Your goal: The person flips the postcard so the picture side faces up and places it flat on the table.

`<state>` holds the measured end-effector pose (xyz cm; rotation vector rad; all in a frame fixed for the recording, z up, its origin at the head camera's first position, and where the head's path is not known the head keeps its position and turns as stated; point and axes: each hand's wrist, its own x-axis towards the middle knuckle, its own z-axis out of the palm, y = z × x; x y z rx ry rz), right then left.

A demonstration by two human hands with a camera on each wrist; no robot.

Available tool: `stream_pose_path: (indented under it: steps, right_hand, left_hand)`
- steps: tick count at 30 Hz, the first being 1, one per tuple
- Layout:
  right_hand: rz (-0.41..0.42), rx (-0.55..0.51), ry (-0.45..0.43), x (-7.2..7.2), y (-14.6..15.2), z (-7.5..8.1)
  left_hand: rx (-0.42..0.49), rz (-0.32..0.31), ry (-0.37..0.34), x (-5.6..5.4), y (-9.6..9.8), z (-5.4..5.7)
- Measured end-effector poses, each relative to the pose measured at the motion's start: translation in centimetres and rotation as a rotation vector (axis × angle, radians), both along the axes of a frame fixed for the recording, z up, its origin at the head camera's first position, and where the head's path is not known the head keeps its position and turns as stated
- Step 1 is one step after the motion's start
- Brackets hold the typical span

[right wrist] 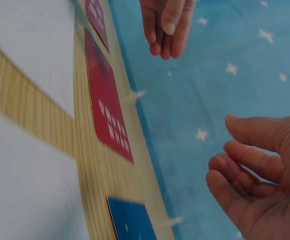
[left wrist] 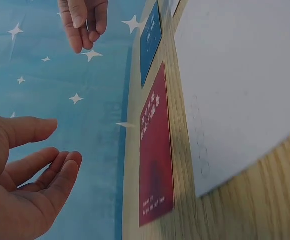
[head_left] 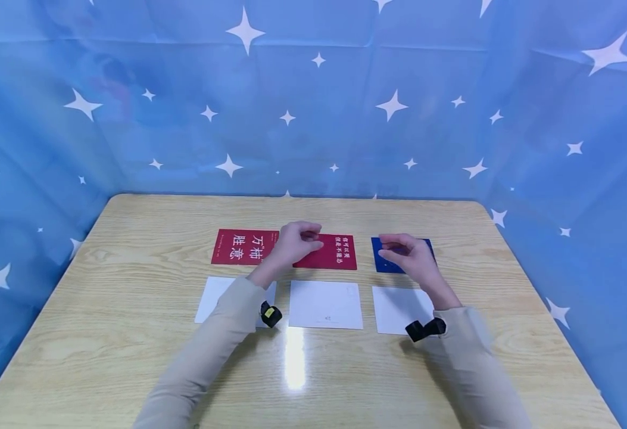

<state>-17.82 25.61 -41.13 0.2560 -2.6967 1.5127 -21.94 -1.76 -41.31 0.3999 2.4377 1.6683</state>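
Note:
My left hand (head_left: 293,243) hovers over the left part of the middle red card (head_left: 326,253), its fingers loosely bent and holding nothing. Above the blue card (head_left: 390,262) is my right hand (head_left: 411,256), also without anything in it; thumb and fingers stand apart in the right wrist view. A second red card (head_left: 243,245) with white characters lies to the left, partly behind the left wrist. Nearer to me lie a white card (head_left: 326,305) in the middle, another white card (head_left: 214,295) under the left forearm, and a third white card (head_left: 396,310) by the right wrist.
All the cards lie flat in two rows on a wooden table (head_left: 104,310). A blue cloth (head_left: 334,83) with white stars hangs behind the table and along its sides. Each wrist wears a black camera strap.

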Motion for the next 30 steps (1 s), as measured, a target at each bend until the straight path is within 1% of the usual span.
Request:
stream_pose_path:
  steps: [3,6,10,13,18,22,26,30]
  right_hand:
    - [0.036,0.006,-0.013,0.0,-1.3,0.0]
    - [0.074,-0.002,-0.018,0.0,-2.7,0.1]
    - [0.122,-0.037,-0.033,0.0,-4.3,0.2]
    - [0.149,-0.055,-0.047,-0.1,-5.6,0.3]
    - [0.199,-0.070,-0.037,0.0,-7.5,0.0]
    - [0.256,-0.098,-0.019,0.1,-8.9,-0.5]
    - [0.315,-0.126,-0.001,0.3,-10.3,-0.9]
    - [0.352,-0.103,0.012,0.5,-11.7,-1.4]
  left_hand:
    - [0.022,0.013,-0.021,0.5,-1.2,0.0]
    - [0.026,0.036,-0.027,0.8,-2.2,-0.1]
    - [0.008,0.047,0.005,1.2,-3.5,-0.2]
    - [-0.007,0.048,0.047,1.4,-4.6,-0.5]
    - [-0.030,0.063,0.097,1.8,-6.3,-1.0]
    - [-0.053,0.084,0.114,2.3,-7.8,-1.4]
    - [-0.090,0.119,0.105,3.0,-9.3,-1.7]
    - [-0.087,0.145,0.099,3.6,-10.7,-1.9]
